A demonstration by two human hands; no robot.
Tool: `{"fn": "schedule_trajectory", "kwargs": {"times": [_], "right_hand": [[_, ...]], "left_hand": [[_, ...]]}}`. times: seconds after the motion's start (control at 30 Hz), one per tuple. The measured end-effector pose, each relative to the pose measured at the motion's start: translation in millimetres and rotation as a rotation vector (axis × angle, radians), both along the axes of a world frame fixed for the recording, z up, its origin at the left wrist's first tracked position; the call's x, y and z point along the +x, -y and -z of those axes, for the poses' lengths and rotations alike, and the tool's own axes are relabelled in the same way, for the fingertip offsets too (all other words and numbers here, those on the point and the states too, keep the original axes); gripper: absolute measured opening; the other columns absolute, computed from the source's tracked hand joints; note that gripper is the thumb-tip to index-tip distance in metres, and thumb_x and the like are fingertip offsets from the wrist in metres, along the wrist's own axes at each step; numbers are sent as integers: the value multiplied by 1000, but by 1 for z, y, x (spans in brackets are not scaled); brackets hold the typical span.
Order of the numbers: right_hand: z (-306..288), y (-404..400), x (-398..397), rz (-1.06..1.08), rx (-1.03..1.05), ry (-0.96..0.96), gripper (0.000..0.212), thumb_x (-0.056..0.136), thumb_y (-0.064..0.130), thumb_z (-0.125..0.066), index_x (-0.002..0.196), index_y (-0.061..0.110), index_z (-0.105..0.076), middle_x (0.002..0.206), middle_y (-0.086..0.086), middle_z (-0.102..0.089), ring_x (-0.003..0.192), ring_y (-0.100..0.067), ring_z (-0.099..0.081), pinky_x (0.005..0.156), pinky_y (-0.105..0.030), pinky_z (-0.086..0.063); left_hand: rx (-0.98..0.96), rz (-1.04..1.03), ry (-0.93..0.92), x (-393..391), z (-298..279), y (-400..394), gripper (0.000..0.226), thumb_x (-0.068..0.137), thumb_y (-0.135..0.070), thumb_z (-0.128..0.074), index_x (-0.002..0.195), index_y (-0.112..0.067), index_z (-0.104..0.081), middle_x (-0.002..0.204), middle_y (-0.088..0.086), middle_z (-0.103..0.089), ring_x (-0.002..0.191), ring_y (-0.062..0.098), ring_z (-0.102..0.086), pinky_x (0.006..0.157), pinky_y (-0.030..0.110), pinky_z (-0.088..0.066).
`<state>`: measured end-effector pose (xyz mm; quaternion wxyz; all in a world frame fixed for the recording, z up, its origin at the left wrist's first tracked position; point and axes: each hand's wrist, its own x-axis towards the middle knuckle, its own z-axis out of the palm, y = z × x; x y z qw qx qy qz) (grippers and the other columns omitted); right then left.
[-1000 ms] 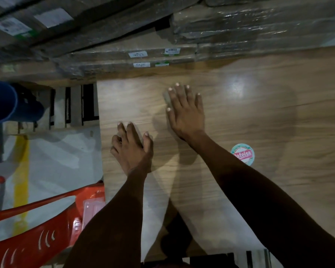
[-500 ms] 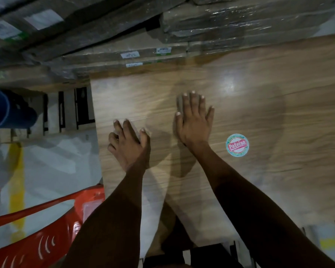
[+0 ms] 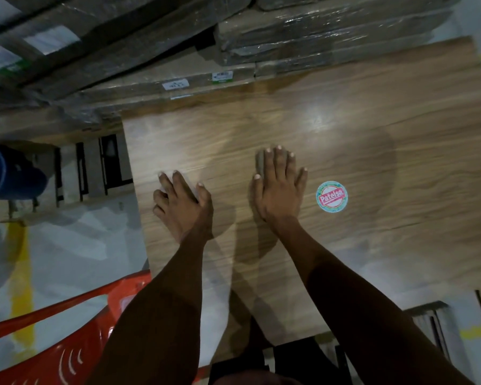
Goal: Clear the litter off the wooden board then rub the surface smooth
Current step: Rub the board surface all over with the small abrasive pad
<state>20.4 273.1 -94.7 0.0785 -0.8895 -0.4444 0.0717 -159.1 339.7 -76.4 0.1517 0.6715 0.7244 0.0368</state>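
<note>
Right hand (image 3: 279, 187) lying flat on the wooden board (image 3: 358, 140), fingers straight, pressing down a small grey pad (image 3: 259, 163), just left of the round sticker (image 3: 331, 196). Left hand (image 3: 182, 202) resting near the board's left edge, fingers loosely bent, gripping nothing visible.

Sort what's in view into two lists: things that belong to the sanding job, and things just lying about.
Job:
- board
- rubbing pad, under the flat right hand
- left hand, resting on the board with something pale beneath it

Lying about:
- round sticker on the board
- wrapped packs behind
- red chair
- blue tube
</note>
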Motion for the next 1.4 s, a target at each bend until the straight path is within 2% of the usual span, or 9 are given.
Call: {"fn": "schedule_trajectory", "kwargs": {"times": [0.27, 0.47, 0.57, 0.7, 0.9, 1.1, 1.17, 1.3, 1.4], "right_hand": [[-1, 47, -34, -380, 1, -1, 68, 104, 49, -38, 165, 24, -20, 173, -2, -12, 159, -30, -13, 122, -59, -19], [-3, 63, -22, 36, -40, 8, 67, 104, 47, -35, 165, 24, -18, 173, -3, -15, 158, -31, -15, 123, -58, -13], [-1, 78, -49, -115, -26, -7, 68, 103, 48, -35, 165, 23, -19, 173, -4, -12, 159, -31, -11, 124, -62, -9], [-1, 94, -42, -314, 19, -11, 68, 103, 48, -39, 164, 25, -23, 173, -1, -15, 160, -28, -13, 123, -61, -17], [-2, 98, -40, 87, -38, -17, 66, 104, 47, -31, 165, 25, -20, 173, -4, -15, 159, -31, -14, 124, -59, -14], [-1, 125, -52, -288, -9, -3, 67, 104, 47, -36, 165, 26, -18, 173, 0, -13, 160, -28, -11, 123, -61, -15], [1, 132, -43, -245, -8, 1, 66, 103, 46, -36, 165, 27, -20, 173, 0, -15, 159, -28, -14, 123, -59, -18], [1, 139, -44, 57, -55, -9, 65, 103, 44, -32, 165, 26, -20, 173, -2, -14, 159, -30, -15, 123, -59, -16], [-2, 145, -62, -50, -65, -29, 68, 102, 44, -32, 165, 25, -17, 174, -3, -10, 159, -32, -11, 122, -61, -12]], "left_hand": [[21, 48, -6, 0, -2, 2, 63, 99, -54, -40, 150, -17, -35, 164, 7, -28, 133, 38, -34, 104, 54, -30], [39, 112, -5, -1, -3, 4, 65, 98, -54, -43, 150, -15, -38, 164, 4, -30, 133, 37, -33, 103, 51, -29], [49, 110, 5, -1, -2, 4, 67, 98, -55, -42, 151, -14, -38, 164, 4, -31, 135, 37, -33, 104, 50, -29], [64, 118, -9, -1, -2, 4, 67, 97, -55, -43, 150, -13, -40, 163, 5, -33, 134, 39, -35, 103, 51, -31], [80, 158, -34, -1, -2, 6, 66, 94, -53, -45, 147, -13, -43, 161, 7, -35, 133, 38, -35, 102, 51, -30], [118, 237, -14, -6, 3, 6, 60, 94, -52, -48, 141, -15, -47, 154, 6, -42, 129, 39, -38, 99, 51, -30], [127, 248, 1, -7, 2, 7, 58, 94, -51, -49, 141, -16, -47, 155, 5, -41, 129, 38, -38, 98, 50, -30], [141, 292, 8, -8, -3, 10, 55, 93, -47, -50, 138, -15, -49, 154, 1, -43, 127, 35, -39, 97, 48, -29], [154, 327, -4, -7, -2, 12, 50, 94, -41, -48, 135, -12, -52, 151, 4, -47, 123, 36, -42, 93, 47, -30]]}}
